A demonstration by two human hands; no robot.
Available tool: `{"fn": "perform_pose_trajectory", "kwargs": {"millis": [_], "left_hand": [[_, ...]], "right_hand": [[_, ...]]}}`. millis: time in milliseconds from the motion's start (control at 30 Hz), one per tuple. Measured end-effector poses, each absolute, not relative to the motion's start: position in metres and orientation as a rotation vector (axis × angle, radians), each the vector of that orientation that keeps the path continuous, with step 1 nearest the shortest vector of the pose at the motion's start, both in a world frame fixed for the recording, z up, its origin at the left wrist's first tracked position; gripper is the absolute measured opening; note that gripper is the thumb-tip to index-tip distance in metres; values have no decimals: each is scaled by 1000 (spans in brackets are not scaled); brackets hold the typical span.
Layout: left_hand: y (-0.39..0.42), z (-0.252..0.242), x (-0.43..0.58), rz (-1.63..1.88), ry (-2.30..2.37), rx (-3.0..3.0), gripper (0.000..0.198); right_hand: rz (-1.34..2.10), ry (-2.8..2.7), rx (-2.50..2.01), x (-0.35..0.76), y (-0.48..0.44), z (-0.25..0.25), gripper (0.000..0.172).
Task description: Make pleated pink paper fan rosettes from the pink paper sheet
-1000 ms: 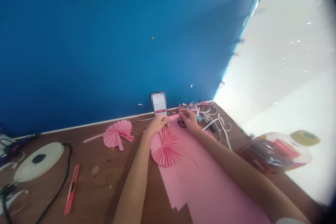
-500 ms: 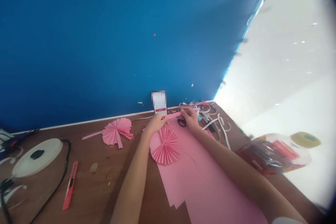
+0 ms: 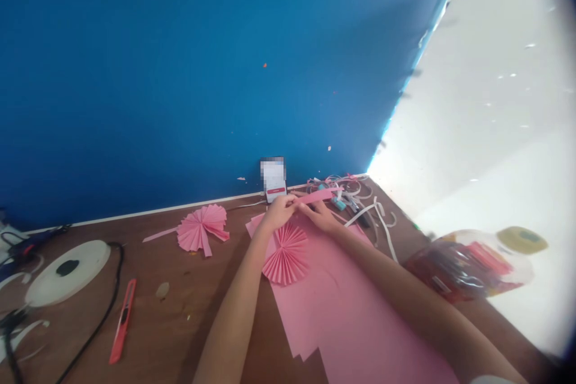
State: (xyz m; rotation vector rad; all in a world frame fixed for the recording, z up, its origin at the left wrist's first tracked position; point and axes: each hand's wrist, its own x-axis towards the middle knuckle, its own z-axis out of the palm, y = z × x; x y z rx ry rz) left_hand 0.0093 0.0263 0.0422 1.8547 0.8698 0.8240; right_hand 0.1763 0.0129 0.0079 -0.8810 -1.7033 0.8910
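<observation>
My left hand (image 3: 278, 212) and my right hand (image 3: 318, 214) meet at the far side of the brown table (image 3: 180, 312), both pinched on a folded pink paper strip (image 3: 320, 195) that sticks out to the right. Just below my hands a pleated pink paper fan (image 3: 286, 253) lies on the stack of pink paper sheets (image 3: 342, 312). A second pink fan (image 3: 201, 229) lies on the table to the left.
A phone (image 3: 273, 179) leans on the blue wall. White paper strips and scraps (image 3: 364, 204) are piled at the corner. A red box cutter (image 3: 122, 321), a white round device (image 3: 67, 272) with a black cable and a clear bag of supplies (image 3: 468, 261) lie around.
My right hand slid left along the strip to meet my left hand. The strip's free end now points up to the right.
</observation>
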Motion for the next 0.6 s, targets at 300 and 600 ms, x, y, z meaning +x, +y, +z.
{"fn": "perform_pose_trajectory", "kwargs": {"millis": [300, 600], "left_hand": [[24, 44, 14, 790, 826, 1754, 34], [26, 42, 12, 754, 799, 1732, 39]], "right_hand": [[977, -1765, -886, 173, 8, 8, 48], [1016, -1705, -955, 173, 8, 7, 52]]}}
